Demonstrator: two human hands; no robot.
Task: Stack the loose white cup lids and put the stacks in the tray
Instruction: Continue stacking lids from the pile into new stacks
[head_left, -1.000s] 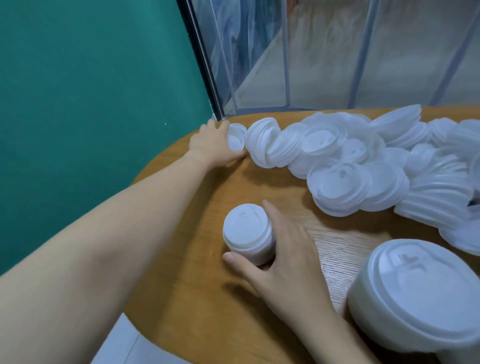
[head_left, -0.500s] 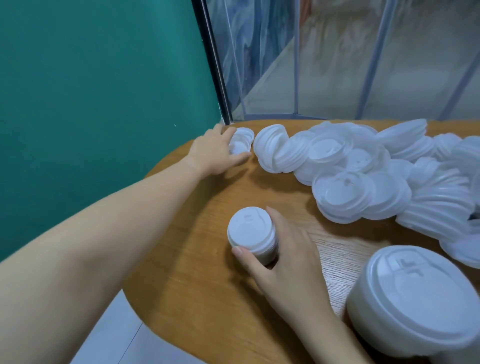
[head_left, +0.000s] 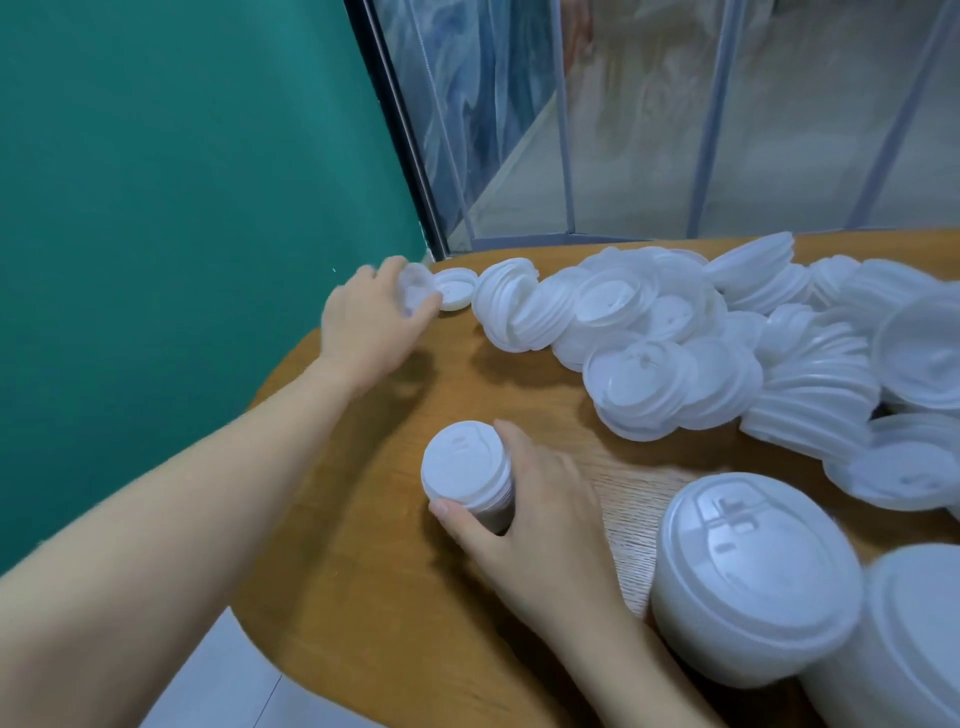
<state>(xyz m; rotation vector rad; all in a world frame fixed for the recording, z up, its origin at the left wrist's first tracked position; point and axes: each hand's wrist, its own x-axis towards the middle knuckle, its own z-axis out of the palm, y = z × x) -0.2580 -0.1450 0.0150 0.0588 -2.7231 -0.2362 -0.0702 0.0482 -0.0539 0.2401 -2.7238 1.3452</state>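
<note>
A big heap of loose white cup lids (head_left: 675, 332) spreads over the back and right of the round wooden table (head_left: 363, 597). My right hand (head_left: 535, 514) grips a short upright stack of lids (head_left: 465, 473) at the table's middle. My left hand (head_left: 371, 325) reaches to the far left edge and closes its fingers on a single lid (head_left: 415, 288), lifted and tilted. Another single lid (head_left: 456, 289) lies flat just right of it. No tray is in view.
Two tall lid stacks stand close to me at the lower right, the nearer-left one (head_left: 753, 577) and one cut off by the frame corner (head_left: 914, 639). A green wall (head_left: 156, 208) lies left, and a clear plastic curtain (head_left: 675, 130) hangs behind the table. Pale floor shows below the table's edge.
My left hand has picked one lid up off the far left edge and tilted it, uncovering the flat lid beside it. My right hand has stayed on the short stack.
</note>
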